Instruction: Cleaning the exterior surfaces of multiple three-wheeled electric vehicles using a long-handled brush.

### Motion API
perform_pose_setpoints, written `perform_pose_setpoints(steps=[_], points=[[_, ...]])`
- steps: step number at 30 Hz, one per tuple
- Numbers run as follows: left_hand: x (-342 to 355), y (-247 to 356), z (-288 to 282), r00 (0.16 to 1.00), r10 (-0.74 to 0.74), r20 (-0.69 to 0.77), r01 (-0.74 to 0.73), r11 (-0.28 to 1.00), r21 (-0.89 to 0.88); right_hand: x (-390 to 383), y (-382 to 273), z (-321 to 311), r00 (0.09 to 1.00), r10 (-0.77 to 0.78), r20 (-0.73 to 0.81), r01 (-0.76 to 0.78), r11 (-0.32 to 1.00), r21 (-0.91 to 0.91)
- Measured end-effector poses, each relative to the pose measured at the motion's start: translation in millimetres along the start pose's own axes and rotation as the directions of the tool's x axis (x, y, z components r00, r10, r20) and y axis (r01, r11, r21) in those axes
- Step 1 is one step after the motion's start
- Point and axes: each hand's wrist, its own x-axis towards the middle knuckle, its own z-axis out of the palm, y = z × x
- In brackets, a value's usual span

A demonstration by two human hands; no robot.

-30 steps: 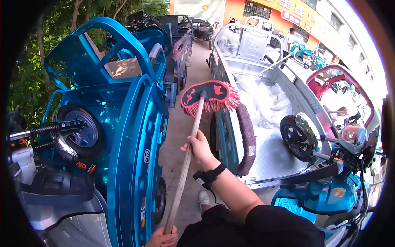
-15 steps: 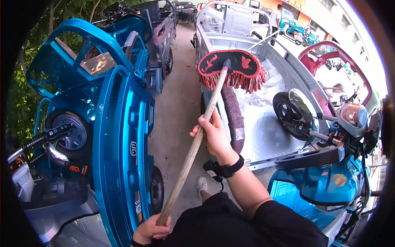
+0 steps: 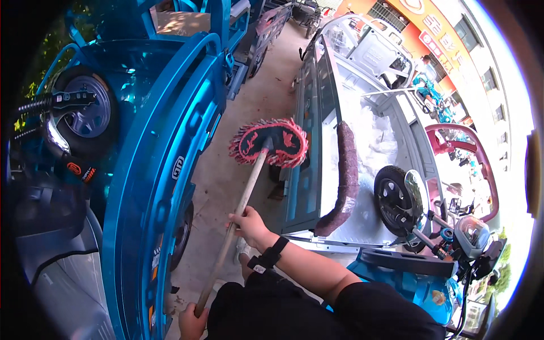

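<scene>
A dust mop [image 3: 276,146] with a black pad, red patterns and a red-and-white fringe reaches away from me on a long wooden pole. My right hand [image 3: 251,228] is closed around the pole's middle. Lower down, at the near end of the pole, my left hand [image 3: 192,324] grips it too, partly cut off by the lower edge. The mop head is in the lane between two cargo tricycles, close to the outer side panel of the grey one [image 3: 306,187]. From here I cannot tell whether the fringe touches that panel.
On my left stands a blue cargo tricycle [image 3: 127,226]. A dark wrapped roll [image 3: 347,175] lies along the grey cargo bed's edge; clear plastic sheeting [image 3: 379,139] and a spare wheel [image 3: 395,201] are inside. More vehicles line the lane ahead. Paved ground [image 3: 258,107] runs between them.
The mop head has swung left and down, from over the grey cargo bed's edge into the lane. Both hands have kept their hold on the pole and moved left. My view has tilted.
</scene>
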Motion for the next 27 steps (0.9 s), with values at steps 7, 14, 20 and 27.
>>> perform_pose_setpoints(steps=[7, 14, 20, 27], points=[[-27.8, -87.8, 10.5, 0.984, 0.04, 0.174, -0.008, 0.984, -0.179, 3.2, 117.7, -14.7, 0.869, 0.485, 0.094, -0.494, 0.849, 0.185], [-22.0, -170.9, 17.9, 0.975, -0.022, 0.221, -0.023, 0.98, 0.199, -27.6, 184.7, -31.1, 0.774, 0.63, 0.069, -0.619, 0.729, 0.291], [-31.6, -126.3, -2.8, 0.992, 0.126, 0.021, -0.125, 0.918, 0.376, -56.1, 122.2, -28.8, 0.912, 0.369, 0.18, -0.41, 0.8, 0.438], [-71.4, -36.4, -48.5, 0.947, 0.298, -0.122, -0.165, 0.774, 0.611, -73.6, 57.8, -5.0, 0.955, 0.034, 0.295, -0.237, 0.687, 0.687]])
